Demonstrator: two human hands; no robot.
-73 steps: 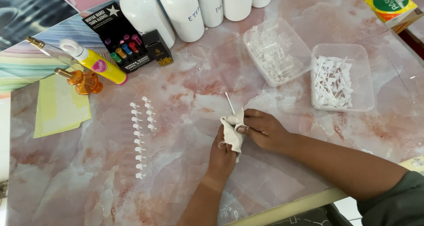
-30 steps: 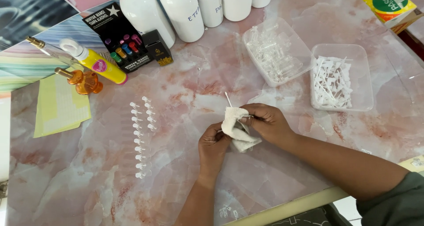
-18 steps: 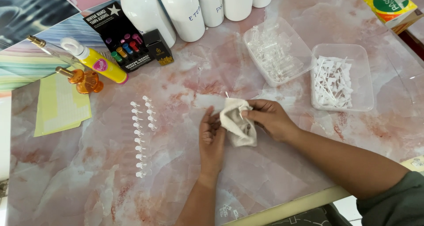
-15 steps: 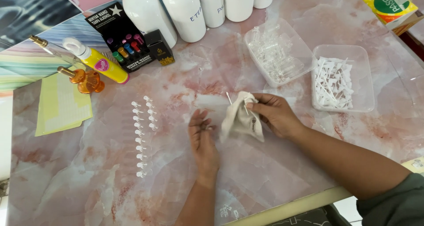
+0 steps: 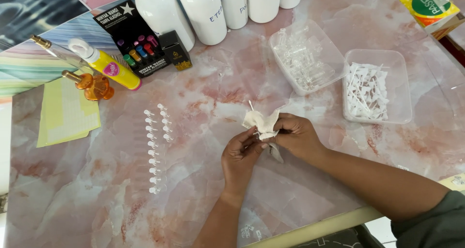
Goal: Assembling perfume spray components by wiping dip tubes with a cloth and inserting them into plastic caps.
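Holding a small crumpled white cloth (image 5: 262, 123) between both hands, I see it sits near the middle of the pink marble surface (image 5: 97, 199). My right hand (image 5: 296, 136) pinches it from the right, fingers closed on it. My left hand (image 5: 240, 156) comes up from the near side, fingertips touching its low edge; I cannot tell if they grip. A thin white stick (image 5: 251, 105) pokes out, pointing far and a bit left. Two rows of tiny white-capped clear vials (image 5: 156, 148) lie left, well apart. Two clear plastic tubs (image 5: 339, 73) sit far right. Bare room lies near me.
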